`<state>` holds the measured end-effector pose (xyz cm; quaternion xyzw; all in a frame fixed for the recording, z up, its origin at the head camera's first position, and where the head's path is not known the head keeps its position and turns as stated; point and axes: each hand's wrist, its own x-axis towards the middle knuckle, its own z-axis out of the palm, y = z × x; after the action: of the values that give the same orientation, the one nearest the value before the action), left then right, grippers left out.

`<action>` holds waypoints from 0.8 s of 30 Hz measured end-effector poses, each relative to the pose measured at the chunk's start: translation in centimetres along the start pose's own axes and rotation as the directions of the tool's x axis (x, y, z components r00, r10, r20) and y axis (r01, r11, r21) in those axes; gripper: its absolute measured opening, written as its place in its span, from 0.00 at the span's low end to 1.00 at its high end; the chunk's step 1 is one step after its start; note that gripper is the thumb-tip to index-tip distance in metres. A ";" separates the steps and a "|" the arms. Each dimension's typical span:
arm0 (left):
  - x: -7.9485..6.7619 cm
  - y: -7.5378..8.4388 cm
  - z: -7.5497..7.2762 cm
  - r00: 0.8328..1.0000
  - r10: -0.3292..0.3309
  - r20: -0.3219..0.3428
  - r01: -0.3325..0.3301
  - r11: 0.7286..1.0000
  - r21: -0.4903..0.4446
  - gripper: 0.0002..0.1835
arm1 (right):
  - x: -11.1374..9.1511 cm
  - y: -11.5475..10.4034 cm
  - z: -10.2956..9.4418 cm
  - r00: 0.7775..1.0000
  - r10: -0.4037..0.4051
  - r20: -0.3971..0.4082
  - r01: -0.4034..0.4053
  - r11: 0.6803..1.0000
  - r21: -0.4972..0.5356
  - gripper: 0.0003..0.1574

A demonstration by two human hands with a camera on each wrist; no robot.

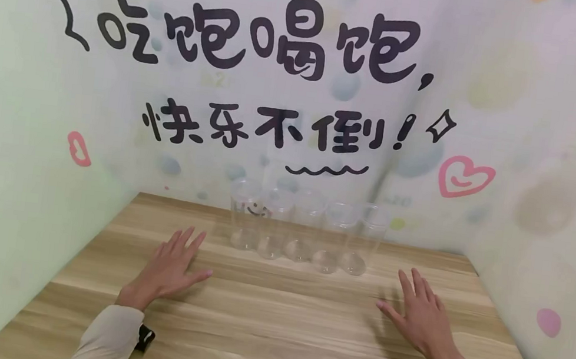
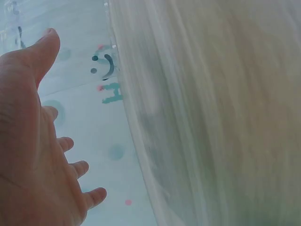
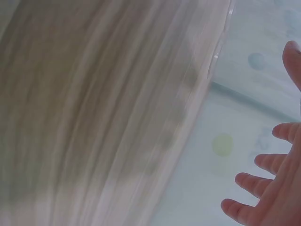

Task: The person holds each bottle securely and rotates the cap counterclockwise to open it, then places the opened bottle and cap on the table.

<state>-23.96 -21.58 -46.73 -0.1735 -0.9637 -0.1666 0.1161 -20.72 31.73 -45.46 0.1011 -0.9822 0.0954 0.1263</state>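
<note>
Several clear plastic cups point(image 1: 306, 226) stand upright side by side in a row near the back of the wooden table. To the left of the row, my left hand point(image 1: 167, 269) is held with fingers spread and straight, touching none of the cups. My right hand point(image 1: 423, 322) is on the other side, likewise with spread fingers and nothing in it. In the left wrist view the left palm point(image 2: 33, 155) and thumb show bare. The right wrist view shows the right hand's fingers point(image 3: 254, 183) extended, with only part of the hand in frame.
The wood-grain table point(image 1: 270, 331) ends at a pale wall point(image 1: 297, 97) right behind the cups. Black lettering, pink hearts and coloured dots decorate the wall. Walls also flank the table at left and right. Black bands point(image 1: 144, 338) sit at both sleeve cuffs.
</note>
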 end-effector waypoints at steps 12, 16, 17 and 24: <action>2.2 1.7 -0.3 0.993 -0.108 0.042 0.114 0.971 -0.212 0.55 | 0.9 -1.1 0.3 1.000 -0.008 -0.020 0.009 0.999 0.033 0.56; 3.5 2.5 0.0 0.986 -0.154 0.063 0.166 0.934 -0.317 0.56 | 1.1 -1.5 0.1 1.000 -0.010 -0.030 0.012 0.999 0.048 0.56; 3.8 2.8 0.1 0.984 -0.164 0.067 0.177 0.922 -0.344 0.56 | 1.2 -1.7 0.0 1.000 -0.011 -0.029 0.013 0.998 0.054 0.56; 5.6 3.4 0.6 0.967 -0.237 0.087 0.249 0.831 -0.497 0.57 | 1.8 -3.1 0.2 1.000 -0.011 0.003 0.010 0.995 0.098 0.56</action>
<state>-27.91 -16.65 -44.73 -0.0757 -0.9019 -0.4239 0.0341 -21.80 28.43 -44.67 0.1126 -0.9760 0.1424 0.1199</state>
